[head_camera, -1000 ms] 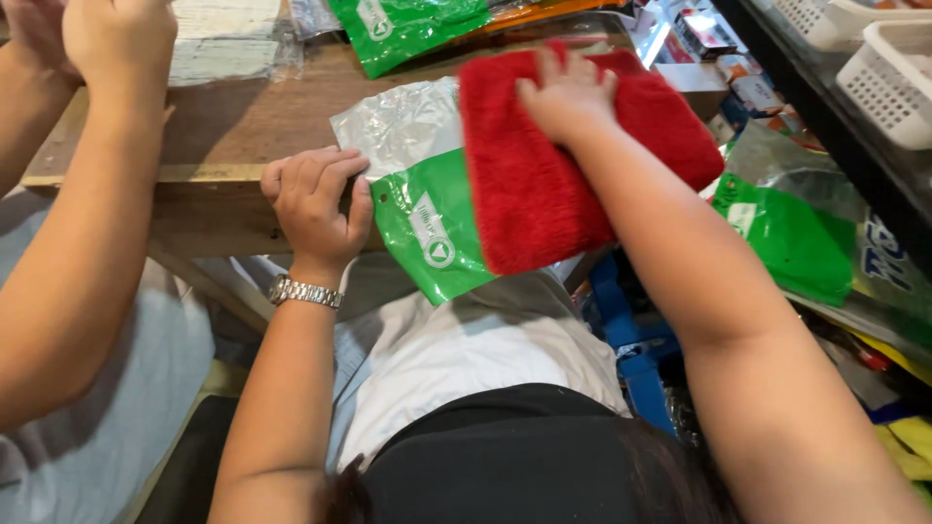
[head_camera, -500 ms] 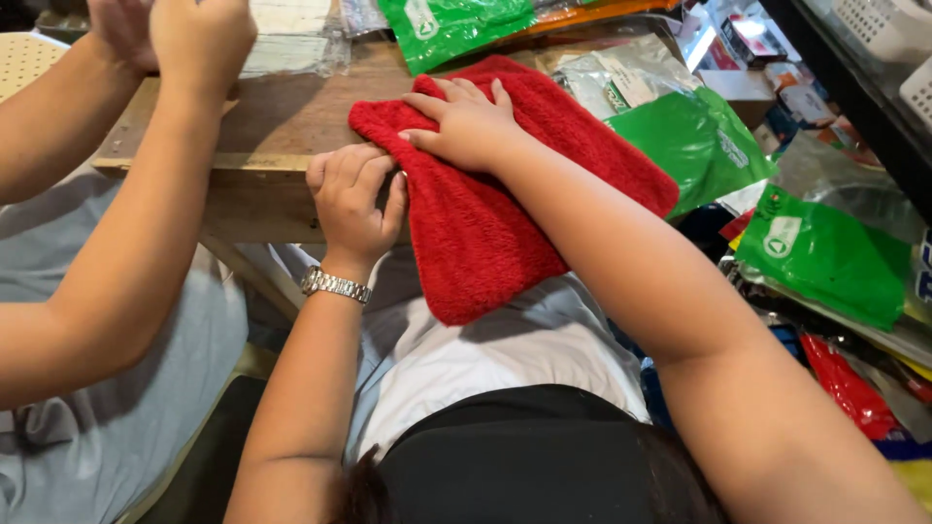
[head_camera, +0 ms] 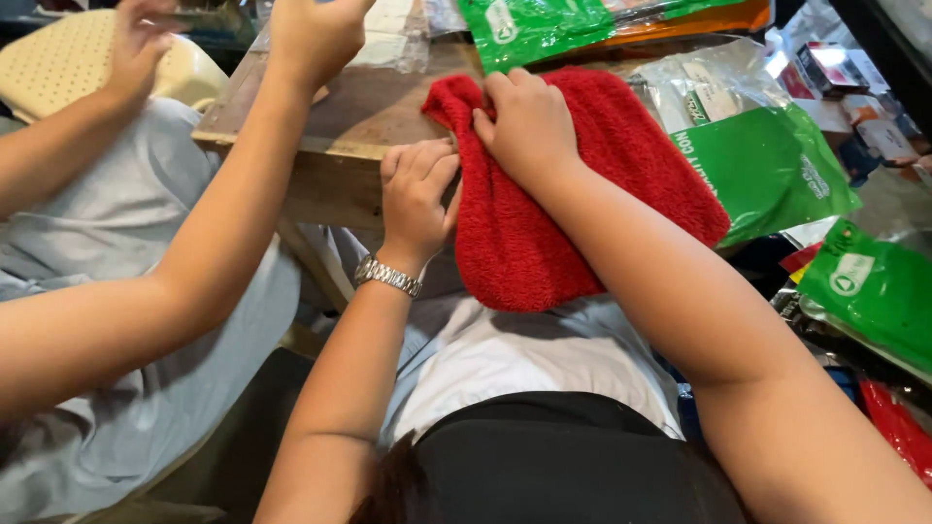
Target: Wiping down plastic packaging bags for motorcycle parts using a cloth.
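A red fluffy cloth (head_camera: 544,218) lies over the near edge of a wooden table (head_camera: 335,126) and hangs down toward my lap. My right hand (head_camera: 524,121) presses on the cloth's upper left corner and pinches its edge. My left hand (head_camera: 416,194), with a metal watch on the wrist, grips the cloth's left edge at the table's rim. A clear and green plastic bag (head_camera: 767,160) lies on the table just right of the cloth, partly under it.
Another person sits at my left; their hand (head_camera: 311,34) and arm reach over the table's left corner, their other hand (head_camera: 136,49) near a cream perforated chair back (head_camera: 58,58). More green bags (head_camera: 534,24) lie at the back and at lower right (head_camera: 874,291).
The cloth has slid left off the plastic bag, which now shows on the right. Both my hands have gathered at the cloth's left edge. The view has shifted left.
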